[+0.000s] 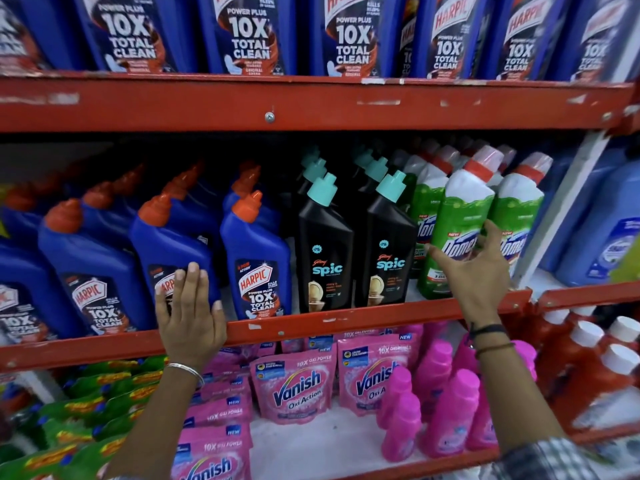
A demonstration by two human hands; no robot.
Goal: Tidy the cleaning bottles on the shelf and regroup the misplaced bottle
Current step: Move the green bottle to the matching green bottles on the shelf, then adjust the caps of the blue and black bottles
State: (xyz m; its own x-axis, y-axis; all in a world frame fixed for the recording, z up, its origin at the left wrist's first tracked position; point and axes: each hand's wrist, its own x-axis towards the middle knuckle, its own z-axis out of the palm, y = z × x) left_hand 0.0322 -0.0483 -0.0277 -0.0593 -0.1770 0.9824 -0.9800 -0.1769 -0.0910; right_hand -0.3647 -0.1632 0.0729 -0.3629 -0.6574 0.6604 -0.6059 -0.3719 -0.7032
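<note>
The middle red shelf (311, 320) holds rows of bottles. Blue Harpic bottles with orange caps fill its left half; my left hand (188, 306) lies flat with spread fingers against the front of one blue Harpic bottle (173, 244). Another Harpic bottle (256, 258) stands to its right. Two rows of black Spic bottles (325, 251) with teal caps follow. At the right stand green Domex bottles; my right hand (474, 268) is spread open around the lower front of the front green Domex bottle (457, 216), fingers touching its label without closing on it.
Large blue Harpic bottles (249, 32) line the upper shelf. Below are pink Vanish pouches (294, 386), pink bottles (450, 410), green packs (86, 410) at left and red bottles (588, 368) at right. Pale blue bottles (609, 237) stand beyond a white upright at right.
</note>
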